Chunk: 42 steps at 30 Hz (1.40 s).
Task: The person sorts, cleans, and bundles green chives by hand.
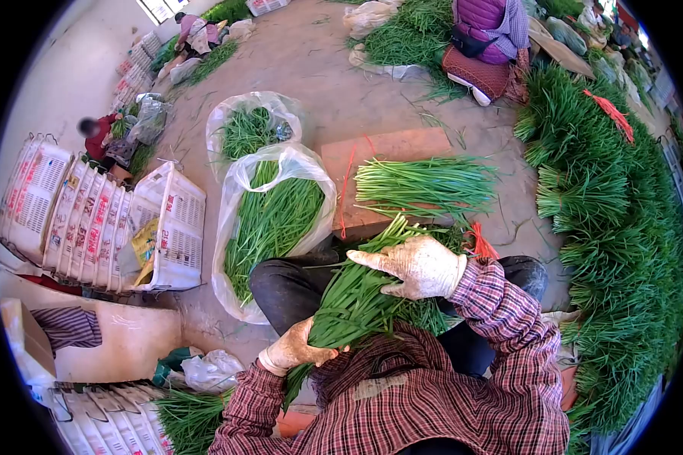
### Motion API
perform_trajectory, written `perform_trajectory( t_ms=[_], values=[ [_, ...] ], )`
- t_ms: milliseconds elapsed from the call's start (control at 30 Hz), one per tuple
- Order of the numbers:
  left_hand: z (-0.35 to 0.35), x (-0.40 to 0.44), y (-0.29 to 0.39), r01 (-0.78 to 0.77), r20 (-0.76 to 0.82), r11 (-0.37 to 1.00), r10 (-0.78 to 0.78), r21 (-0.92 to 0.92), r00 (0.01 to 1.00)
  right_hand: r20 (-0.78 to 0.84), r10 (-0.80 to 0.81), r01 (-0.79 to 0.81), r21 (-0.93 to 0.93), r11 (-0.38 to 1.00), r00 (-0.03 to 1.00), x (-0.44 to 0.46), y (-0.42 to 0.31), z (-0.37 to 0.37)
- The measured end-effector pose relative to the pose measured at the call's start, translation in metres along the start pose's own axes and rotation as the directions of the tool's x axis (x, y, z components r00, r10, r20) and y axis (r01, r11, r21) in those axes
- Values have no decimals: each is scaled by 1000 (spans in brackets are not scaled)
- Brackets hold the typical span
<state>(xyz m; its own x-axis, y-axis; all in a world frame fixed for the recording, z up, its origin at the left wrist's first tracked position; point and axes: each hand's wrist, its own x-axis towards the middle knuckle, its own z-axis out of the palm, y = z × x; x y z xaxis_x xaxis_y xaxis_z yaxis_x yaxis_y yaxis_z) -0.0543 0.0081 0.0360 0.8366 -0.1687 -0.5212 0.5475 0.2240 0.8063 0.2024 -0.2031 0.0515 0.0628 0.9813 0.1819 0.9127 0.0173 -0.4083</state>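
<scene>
A loose bunch of long green garlic chives (354, 305) lies slantwise over my lap, pale stem ends pointing away from me. My left hand (299, 349), in a whitish work glove, is closed around its lower, leafy end. Gloved too, my right hand (416, 267) rests over the upper part of the bunch near the stems, index finger stretched out and thumb apart from it. Its other fingers are partly hidden. Just beyond, a neat pile of chives (425, 182) lies on a brown board (387, 144), with a red tie (347, 189) at the board's left side.
Clear plastic bags (322, 178) of chives stand ahead to the left. White plastic crates (178, 235) are stacked at the left. Tied chive bundles (599, 250) form a long heap on the right. Red ties (481, 241) lie by my right knee. Other people (482, 45) sit farther off.
</scene>
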Motion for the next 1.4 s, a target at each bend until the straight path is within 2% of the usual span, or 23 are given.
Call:
perform_trajectory(
  t_ms=[100, 167, 200, 233, 300, 367, 433, 500, 567, 600, 633, 700, 733, 867, 933, 967, 1033, 1067, 1167, 1233, 1267, 1300, 1400],
  values=[
    [-4, -1, -8, -10, 11, 1000, 10, 22, 1000, -3, -26, 26, 22, 999, 1000, -1, 6, 10],
    [-2, -3, -4, -40, 21, 999, 39, 20, 999, -107, -160, 162, 12, 987, 981, -1, 10, 16],
    [-2, -6, -2, -18, 27, 1000, 18, 10, 999, -222, -170, 190, 75, 979, 960, 0, 10, 19],
    [0, -8, 0, 4, 32, 1000, -4, 0, 999, -218, -174, 195, 78, 978, 960, 1, 11, 18],
    [-8, -5, -11, 0, 43, 1000, 1, -14, 999, -352, -134, 167, 65, 984, 926, 3, 12, 16],
    [-10, -5, -12, -1, 58, 1000, 2, -22, 998, -303, -76, 69, -35, 997, 950, 2, 9, 10],
    [-10, -5, -12, 19, 44, 999, -17, -49, 999, -396, -43, -7, -122, 992, 917, 5, 10, 5],
    [-7, -6, -10, 8, 30, 999, -7, -49, 1000, -434, 33, -46, -20, 999, 901, 8, 15, -8],
    [-3, -7, -9, -5, 20, 999, 6, -49, 1000, -574, 157, -46, 203, 978, 804, 14, 25, 2],
    [-2, -6, -10, -7, 3, 999, 8, -46, 1000, -497, 417, 27, 666, 745, 761, 17, 22, 10],
    [1, -6, -9, -9, -12, 999, 8, -42, 1000, -462, 498, -16, 721, 693, 733, 22, 28, 23],
    [6, -6, -8, -13, -6, 999, 13, -41, 1000, -254, 669, 6, 937, 350, 698, 29, 29, 24],
    [10, -6, -9, -22, -23, 998, 21, -57, 1000, -145, 778, 20, 986, 168, 612, 34, 22, 13],
    [24, -9, -19, -39, -123, 994, 25, -107, 992, -203, 832, 57, 978, 203, 516, 32, 48, 25],
    [25, -12, -28, -46, -113, 996, 37, -78, 993, -493, 777, -137, 804, 579, 392, 31, 63, 28],
    [25, -12, -31, -44, -105, 996, 36, -77, 994, -541, 764, -199, 754, 626, 352, 28, 71, 27],
    [27, -13, -34, -67, -83, 992, 58, -110, 995, -373, 878, -290, 841, 456, 298, 18, 89, 23],
    [31, -15, -31, -85, -90, 988, 74, -127, 993, -338, 877, -265, 860, 435, 343, 12, 89, 9],
    [28, -22, -35, -62, -126, 988, 45, -140, 991, -577, 793, -390, 696, 603, 196, -6, 124, 9],
    [20, -24, -46, -55, -164, 985, 29, -161, 986, -586, 808, -347, 749, 565, 51, -24, 153, 6],
    [18, -25, -47, -72, -158, 982, 45, -175, 986, -472, 878, -287, 833, 474, 78, -34, 142, -10],
    [17, -27, -48, -91, -154, 977, 62, -191, 986, -281, 935, -404, 846, 348, 218, -58, 158, -9],
    [19, -23, -45, -78, -185, 981, 45, -177, 982, -108, 823, -714, 442, 542, 558, -60, 106, -15]
  ],
)
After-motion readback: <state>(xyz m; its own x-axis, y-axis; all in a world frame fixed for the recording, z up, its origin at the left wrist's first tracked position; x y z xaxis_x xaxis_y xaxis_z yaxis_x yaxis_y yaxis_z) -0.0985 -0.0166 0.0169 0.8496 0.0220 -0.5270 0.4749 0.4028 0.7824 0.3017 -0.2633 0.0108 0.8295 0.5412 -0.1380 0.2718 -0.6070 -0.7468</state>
